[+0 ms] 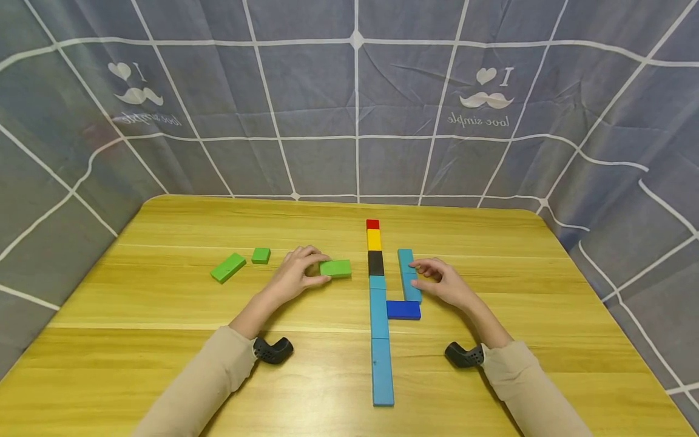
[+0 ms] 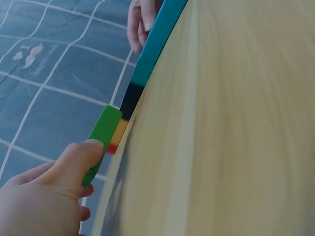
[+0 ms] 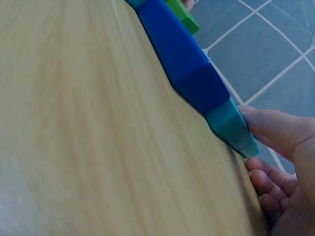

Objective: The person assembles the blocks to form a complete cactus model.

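Observation:
My left hand point(image 1: 295, 273) pinches a green rectangular block point(image 1: 335, 269) between thumb and fingers, left of a long column of blocks. In the left wrist view the thumb lies on the near face of this block. My right hand point(image 1: 443, 284) is at the right side of two light blue blocks point(image 1: 406, 261) laid end to end, its thumb and fingertips right at their edge and the fingers loosely bent. A dark blue block point(image 1: 403, 310) lies crosswise at the near end of that pair and bridges toward the column's light blue blocks point(image 1: 379, 312).
The column's far end has a black block point(image 1: 375, 263), a yellow block point(image 1: 374, 240) and a red block point(image 1: 372, 224). On the left of the wooden table point(image 1: 136, 358) lie a green rectangular block point(image 1: 228, 267) and a small green block point(image 1: 261, 255). A grey curtain point(image 1: 306, 91) hangs behind.

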{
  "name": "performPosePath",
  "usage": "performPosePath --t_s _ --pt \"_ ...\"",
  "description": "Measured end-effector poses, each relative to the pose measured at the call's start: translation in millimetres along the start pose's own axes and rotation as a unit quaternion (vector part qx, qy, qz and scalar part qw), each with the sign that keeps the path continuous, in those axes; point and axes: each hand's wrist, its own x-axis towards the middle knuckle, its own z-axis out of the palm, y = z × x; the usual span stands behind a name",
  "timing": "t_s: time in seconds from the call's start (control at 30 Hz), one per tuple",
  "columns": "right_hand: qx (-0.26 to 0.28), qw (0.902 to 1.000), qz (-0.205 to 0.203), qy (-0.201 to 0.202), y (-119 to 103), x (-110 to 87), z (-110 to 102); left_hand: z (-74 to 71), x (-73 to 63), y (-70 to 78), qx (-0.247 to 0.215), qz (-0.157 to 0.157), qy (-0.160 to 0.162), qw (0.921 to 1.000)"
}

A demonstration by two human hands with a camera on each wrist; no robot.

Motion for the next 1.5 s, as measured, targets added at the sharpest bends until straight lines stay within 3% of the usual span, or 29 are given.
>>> performPosePath --t_s 0.3,0.67,1.2,1.33,1.5 --pt "0.000 1.0000 -0.004 0.002 0 0.5 0 12.9 8.1 9.4 0.008 0.014 -0.045 0.9988" --pt "0.001 1.0000 -0.003 0.003 2 0.6 0 19.2 12.4 11.6 0.024 0.014 -0.064 0.9976" --pt "0.003 1.0000 -0.004 -0.001 2 -0.2 0 22.8 14.4 14.2 0.032 0.012 -0.069 0.9970" --pt "0.001 1.0000 0.004 -0.002 -14 -3.5 -1 23.6 14.6 14.5 0.032 0.010 -0.071 0.9969" --pt "0.001 1.0000 0.008 -0.001 -11 -2.2 0 24.9 14.8 14.3 0.031 0.010 -0.068 0.9972"
